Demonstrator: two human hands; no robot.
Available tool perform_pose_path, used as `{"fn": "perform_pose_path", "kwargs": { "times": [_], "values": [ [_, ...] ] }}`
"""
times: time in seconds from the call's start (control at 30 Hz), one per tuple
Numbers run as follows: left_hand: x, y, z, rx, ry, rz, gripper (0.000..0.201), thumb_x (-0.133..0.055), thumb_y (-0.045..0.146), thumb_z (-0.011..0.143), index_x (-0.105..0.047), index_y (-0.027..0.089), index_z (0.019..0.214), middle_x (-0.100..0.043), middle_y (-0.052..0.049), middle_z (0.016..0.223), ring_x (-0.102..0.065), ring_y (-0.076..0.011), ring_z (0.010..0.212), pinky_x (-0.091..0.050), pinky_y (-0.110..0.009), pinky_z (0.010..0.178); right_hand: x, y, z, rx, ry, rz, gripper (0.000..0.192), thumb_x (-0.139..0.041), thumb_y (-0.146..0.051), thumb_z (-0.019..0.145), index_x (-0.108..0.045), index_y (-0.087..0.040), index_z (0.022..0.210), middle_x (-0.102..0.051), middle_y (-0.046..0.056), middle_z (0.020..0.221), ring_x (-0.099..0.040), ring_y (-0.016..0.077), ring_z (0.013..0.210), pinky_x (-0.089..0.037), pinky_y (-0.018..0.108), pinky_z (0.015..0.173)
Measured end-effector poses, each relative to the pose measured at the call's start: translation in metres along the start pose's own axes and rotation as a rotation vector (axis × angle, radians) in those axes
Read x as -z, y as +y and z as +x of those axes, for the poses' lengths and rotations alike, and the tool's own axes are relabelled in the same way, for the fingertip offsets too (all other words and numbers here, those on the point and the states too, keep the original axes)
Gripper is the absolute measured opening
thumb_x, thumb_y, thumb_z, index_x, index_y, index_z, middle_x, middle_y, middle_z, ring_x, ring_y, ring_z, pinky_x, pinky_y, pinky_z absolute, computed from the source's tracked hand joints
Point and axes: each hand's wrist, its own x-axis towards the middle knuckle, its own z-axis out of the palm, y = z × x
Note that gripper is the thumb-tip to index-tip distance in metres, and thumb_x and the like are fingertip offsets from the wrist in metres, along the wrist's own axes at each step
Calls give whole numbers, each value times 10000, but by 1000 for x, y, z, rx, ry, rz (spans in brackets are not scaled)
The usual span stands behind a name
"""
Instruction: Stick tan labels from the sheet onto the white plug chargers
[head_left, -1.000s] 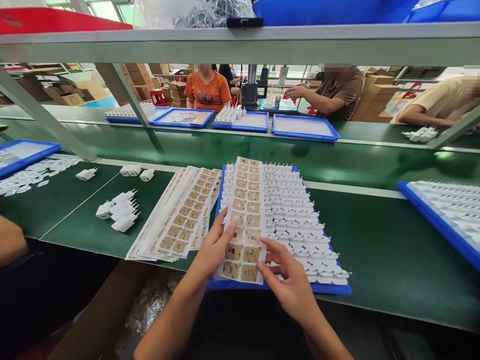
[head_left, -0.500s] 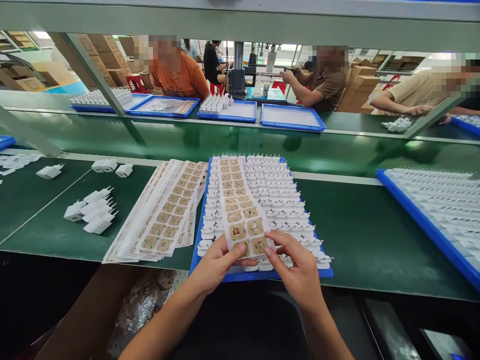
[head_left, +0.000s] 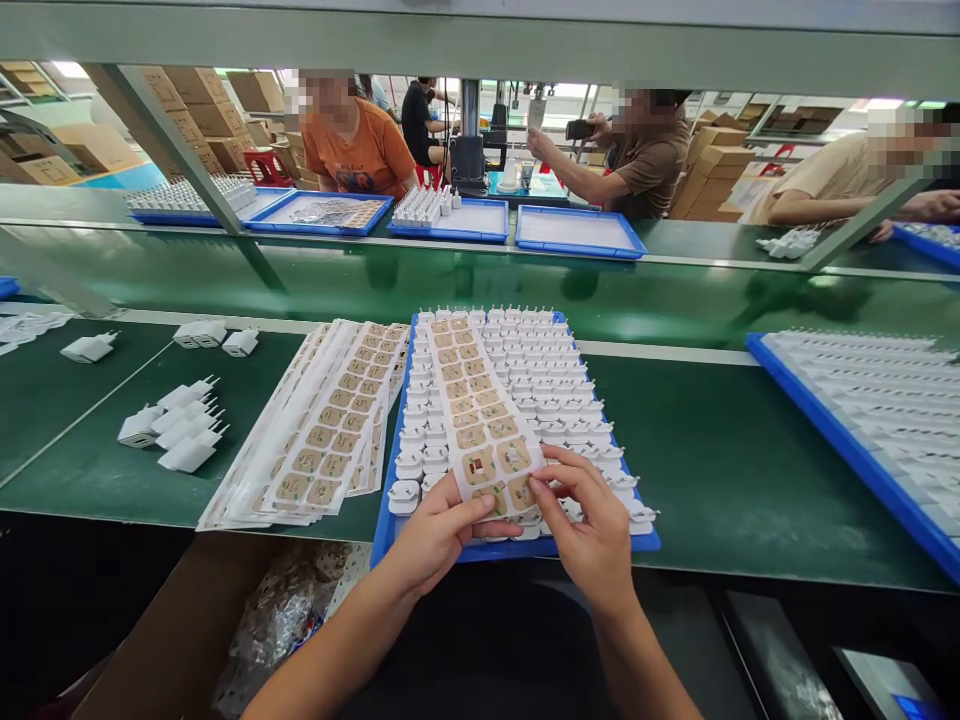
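A long white sheet of tan stickers (head_left: 472, 410) lies over a blue tray (head_left: 390, 520) packed with several white plug adapters (head_left: 547, 390). My left hand (head_left: 435, 530) grips the sheet's near end from the left, thumb on top. My right hand (head_left: 589, 525) pinches at a sticker on the sheet's near right corner with thumb and forefinger. Both hands hover over the tray's front edge.
A fanned stack of sticker sheets (head_left: 322, 430) lies left of the tray, with loose adapters (head_left: 176, 430) further left. Another blue tray of adapters (head_left: 885, 420) sits right. Beyond the green belt (head_left: 675, 310), other people work at blue trays (head_left: 577, 230). A cardboard box (head_left: 195, 630) stands below.
My hands have slid from the sheet's middle down to its near end, and the sheet now lies flatter on the tray. My view has dropped and shifted slightly left.
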Motion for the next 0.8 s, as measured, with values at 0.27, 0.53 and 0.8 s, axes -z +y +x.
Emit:
{"fn": "perform_pose_path", "kwargs": {
  "times": [0.27, 0.53, 0.8],
  "values": [
    [-7, 8, 4, 75, 61, -86, 491, -714, 316, 884, -614, 112, 1319, -719, -196, 1238, -741, -334, 1015, -659, -335, 616, 4, 9, -3, 374, 103, -210, 181, -669, -74, 911, -685, -217, 1020, -653, 105, 1095, -653, 221, 936, -605, 365, 746],
    [-8, 11, 10, 64, 112, -3, 454, -680, 292, 889, -618, 126, 1307, -749, -163, 1142, -750, -272, 891, -632, -302, 580, 11, 10, -6, 500, 49, -148, 186, -637, -46, 907, -669, -195, 1015, -681, 80, 940, -654, 217, 884, -570, 369, 744],
    [-1, 46, 28, -346, 161, 921, 271, -541, 427, 963, -641, 181, 1019, -702, -61, 856, -671, -240, 847, -524, -342, 779, 18, 21, -12, 238, 156, 139, 201, -616, -62, 898, -651, -246, 971, -681, 35, 832, -646, 222, 794, -520, 398, 706]
  ]
}}
